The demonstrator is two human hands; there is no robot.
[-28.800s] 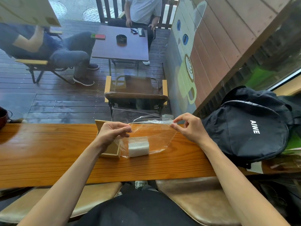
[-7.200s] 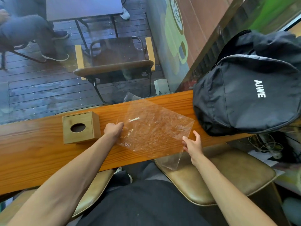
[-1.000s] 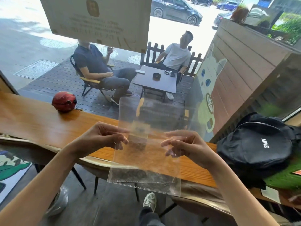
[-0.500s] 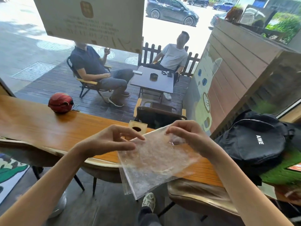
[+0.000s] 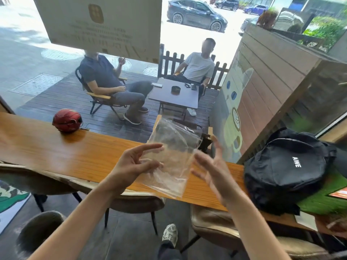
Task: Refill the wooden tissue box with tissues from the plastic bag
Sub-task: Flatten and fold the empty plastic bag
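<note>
- One view only, from a camera worn on the person's head; no second view shares the scene.
- It faces forward and slightly down, across the wooden bench [image 5: 78, 156] and out through the window to the deck.
- Both forearms reach in from the bottom edge, close to the lens.
- The wide angle bends the bench's edge and the seats [image 5: 221, 220] below.
</note>
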